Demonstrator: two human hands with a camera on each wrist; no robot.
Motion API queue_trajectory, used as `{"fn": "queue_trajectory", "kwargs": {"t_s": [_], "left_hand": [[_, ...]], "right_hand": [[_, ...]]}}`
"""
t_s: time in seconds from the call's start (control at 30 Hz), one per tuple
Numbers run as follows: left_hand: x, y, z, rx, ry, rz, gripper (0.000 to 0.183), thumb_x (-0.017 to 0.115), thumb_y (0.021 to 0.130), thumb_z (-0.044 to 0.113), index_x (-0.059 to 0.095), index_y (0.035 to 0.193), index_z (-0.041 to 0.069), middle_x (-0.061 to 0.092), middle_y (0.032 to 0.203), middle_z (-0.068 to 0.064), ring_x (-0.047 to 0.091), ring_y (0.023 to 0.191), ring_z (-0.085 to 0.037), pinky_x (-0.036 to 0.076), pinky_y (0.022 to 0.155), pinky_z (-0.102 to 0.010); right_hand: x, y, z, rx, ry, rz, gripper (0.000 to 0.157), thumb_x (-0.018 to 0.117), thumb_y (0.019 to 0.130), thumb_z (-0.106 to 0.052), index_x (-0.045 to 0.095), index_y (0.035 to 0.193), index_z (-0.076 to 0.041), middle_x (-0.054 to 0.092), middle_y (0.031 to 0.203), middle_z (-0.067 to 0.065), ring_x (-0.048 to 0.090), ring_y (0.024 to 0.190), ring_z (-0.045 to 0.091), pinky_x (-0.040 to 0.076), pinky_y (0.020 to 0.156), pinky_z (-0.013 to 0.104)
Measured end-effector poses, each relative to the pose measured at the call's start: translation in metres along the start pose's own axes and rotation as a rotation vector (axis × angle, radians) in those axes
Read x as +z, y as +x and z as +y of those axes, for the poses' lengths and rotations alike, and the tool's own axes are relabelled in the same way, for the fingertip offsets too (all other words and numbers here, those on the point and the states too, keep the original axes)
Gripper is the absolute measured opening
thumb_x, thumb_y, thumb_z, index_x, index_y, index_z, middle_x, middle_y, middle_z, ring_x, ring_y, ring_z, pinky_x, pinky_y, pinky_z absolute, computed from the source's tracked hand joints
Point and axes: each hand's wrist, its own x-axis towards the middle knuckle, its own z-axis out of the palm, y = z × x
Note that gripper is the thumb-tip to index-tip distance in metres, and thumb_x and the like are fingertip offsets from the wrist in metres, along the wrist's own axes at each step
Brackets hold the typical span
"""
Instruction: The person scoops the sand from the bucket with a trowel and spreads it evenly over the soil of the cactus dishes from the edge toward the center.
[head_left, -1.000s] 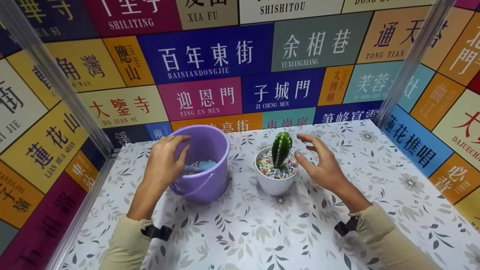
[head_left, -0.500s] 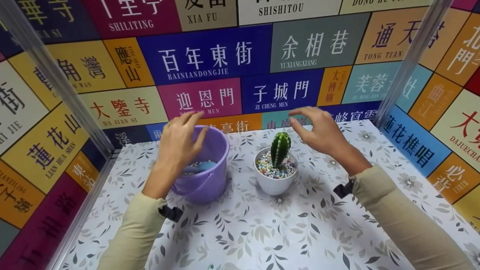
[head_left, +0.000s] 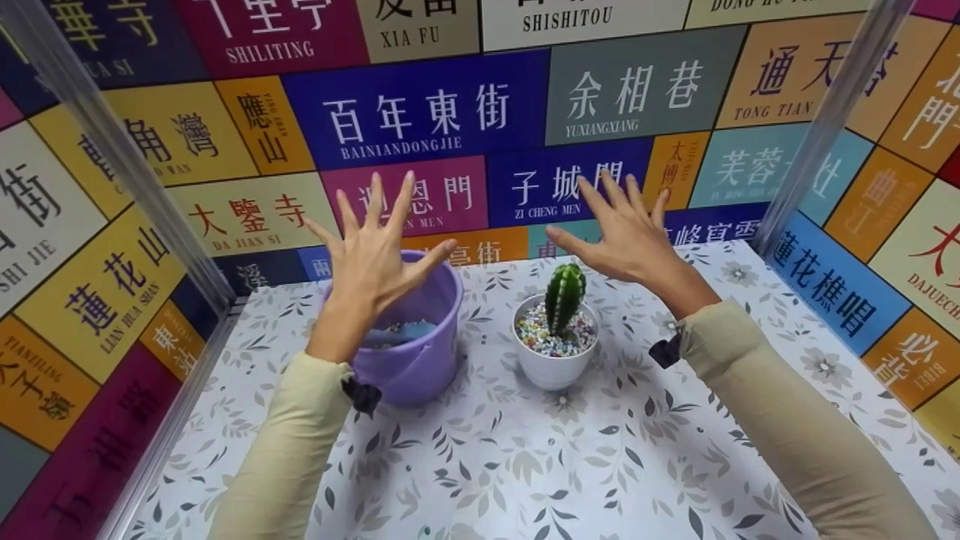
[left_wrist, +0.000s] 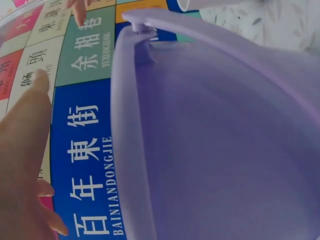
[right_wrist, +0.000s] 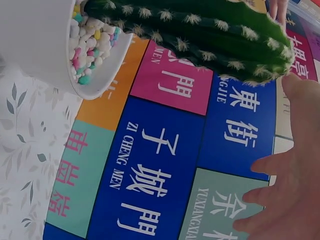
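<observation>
Both hands are raised with fingers spread and nothing in them. The left hand (head_left: 373, 255) hovers above the near-left side of a purple bucket (head_left: 409, 375); in the left wrist view the bucket's wall (left_wrist: 225, 135) fills the right side. Inside it lie a blue-grey tool (head_left: 405, 334), its kind partly hidden, and some pebbles. Up and to the right of a green cactus (head_left: 564, 296) is the right hand (head_left: 626, 232). The cactus stands upright in a white pot (head_left: 555, 369) filled with multicoloured pebbles (head_left: 536, 330). In the right wrist view the spiny cactus (right_wrist: 200, 35) crosses the top.
A table with a white leaf-patterned cover (head_left: 480, 457) bears the bucket and pot side by side. A wall of coloured panels with lettering (head_left: 420, 105) rises behind and at both sides. Clear corner posts (head_left: 150, 172) stand left and right (head_left: 825, 127).
Both hands have risen from beside the bucket and pot, and their fingers have gone from loosely bent to spread wide. Bucket, pot and cactus stay in place.
</observation>
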Motion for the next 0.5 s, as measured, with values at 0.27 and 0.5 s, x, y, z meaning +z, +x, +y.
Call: {"fn": "queue_trajectory", "kwargs": {"t_s": [0.27,0.5], "left_hand": [[0.007,0.007,-0.001,-0.034,0.042,0.001,0.108,0.038,0.083,0.102,-0.013,0.166,0.057,-0.006,0.183,-0.009,-0.005,0.161,-0.063,-0.020,0.107,-0.091],[0.010,0.006,-0.001,-0.042,0.062,-0.017,0.108,0.036,0.082,0.104,-0.013,0.166,0.058,-0.019,0.181,-0.008,-0.014,0.159,-0.064,-0.017,0.106,-0.094]], "right_hand": [[0.005,0.009,0.009,0.047,0.022,0.016,0.107,0.041,0.088,-0.097,-0.005,0.171,-0.046,-0.022,0.181,0.002,-0.030,0.164,0.038,-0.034,0.111,0.078],[0.006,0.011,0.014,0.020,-0.063,0.051,0.108,0.041,0.087,-0.098,-0.008,0.170,-0.048,-0.026,0.179,-0.002,-0.032,0.163,0.038,-0.037,0.110,0.074]]}}
